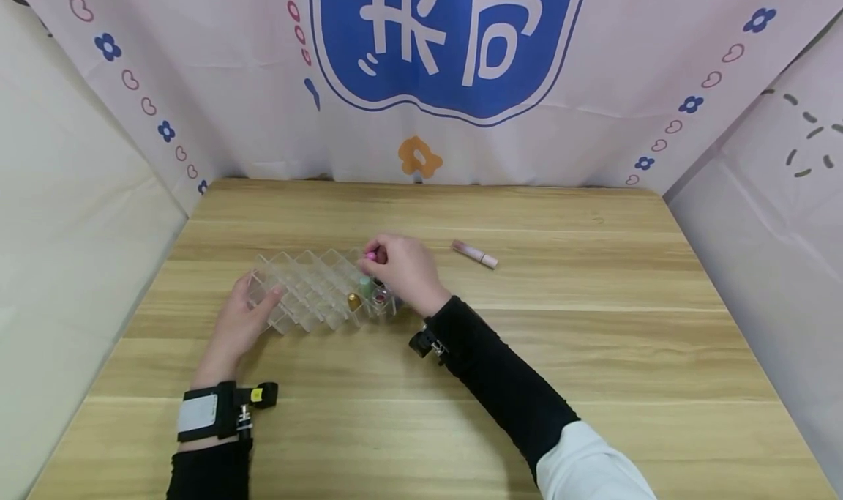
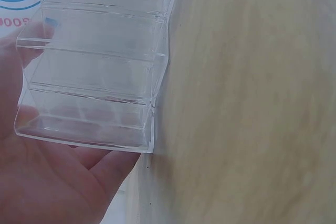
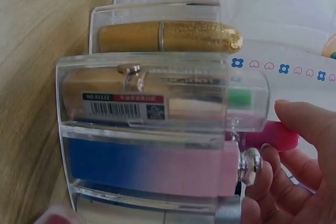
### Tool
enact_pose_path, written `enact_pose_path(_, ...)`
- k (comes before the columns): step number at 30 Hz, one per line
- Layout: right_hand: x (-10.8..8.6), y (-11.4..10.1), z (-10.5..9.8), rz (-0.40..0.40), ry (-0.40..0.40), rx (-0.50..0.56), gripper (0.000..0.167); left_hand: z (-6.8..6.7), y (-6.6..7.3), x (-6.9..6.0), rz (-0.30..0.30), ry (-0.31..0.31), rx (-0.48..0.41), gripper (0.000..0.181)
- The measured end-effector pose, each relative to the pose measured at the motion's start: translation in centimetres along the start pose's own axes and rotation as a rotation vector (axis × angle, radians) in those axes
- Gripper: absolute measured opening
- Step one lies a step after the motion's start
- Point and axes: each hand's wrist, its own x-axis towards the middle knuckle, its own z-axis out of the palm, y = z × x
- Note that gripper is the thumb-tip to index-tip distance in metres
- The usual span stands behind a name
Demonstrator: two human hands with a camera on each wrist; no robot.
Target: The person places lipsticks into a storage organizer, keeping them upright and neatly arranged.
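A clear lipstick organizer (image 1: 309,295) with diagonal compartments stands on the table. My left hand (image 1: 238,323) grips its left end, thumb on the near side; in the left wrist view the palm and fingers (image 2: 113,169) lie around that end. At the other end, my right hand (image 1: 407,271) pinches a bright pink lipstick (image 3: 281,136) by its top; its lower part is hidden behind the other tubes. Near it in the compartments sit a gold lipstick (image 3: 199,36), a clear-capped tube (image 3: 247,114) with a barcode label, and a blue-to-pink tube (image 3: 152,166).
A pale pink lip gloss tube (image 1: 476,254) lies on the wooden table (image 1: 560,324), right of the organizer. Behind the table hangs a printed cloth (image 1: 250,119), with white cloth walls on both sides.
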Motion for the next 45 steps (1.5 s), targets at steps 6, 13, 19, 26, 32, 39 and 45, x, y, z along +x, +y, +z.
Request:
enact_pose_path(6,0.1,-0.2,0.3,-0.02,0.0,-0.011,0.023,-0.1,-0.1,0.1,0.002,0.001,-0.004,0.081)
enact_pose_path(13,0.3,-0.3,0.6,-0.024,-0.029,-0.034,0.019,-0.2,0.0,0.1,0.008,0.003,-0.016,0.08)
enact_pose_path(19,0.5,-0.3,0.8,-0.043,-0.019,-0.075,0.019,-0.3,0.1,0.2,0.015,0.001,-0.009,0.079)
enact_pose_path(26,0.4,-0.1,0.9,-0.033,-0.03,-0.057,0.023,-0.1,0.1,0.1,0.01,-0.004,-0.007,0.083)
enact_pose_path(32,0.5,0.0,0.9,-0.023,-0.025,-0.051,0.021,0.0,-0.1,0.1,0.016,0.014,0.001,0.082)
enact_pose_path(39,0.5,-0.1,1.0,-0.013,-0.015,-0.02,0.02,-0.1,0.0,0.2,0.016,0.005,0.001,0.082)
enact_pose_path(45,0.3,0.1,1.2,-0.005,-0.014,0.013,0.016,-0.1,-0.1,0.0,0.018,-0.006,0.004,0.081)
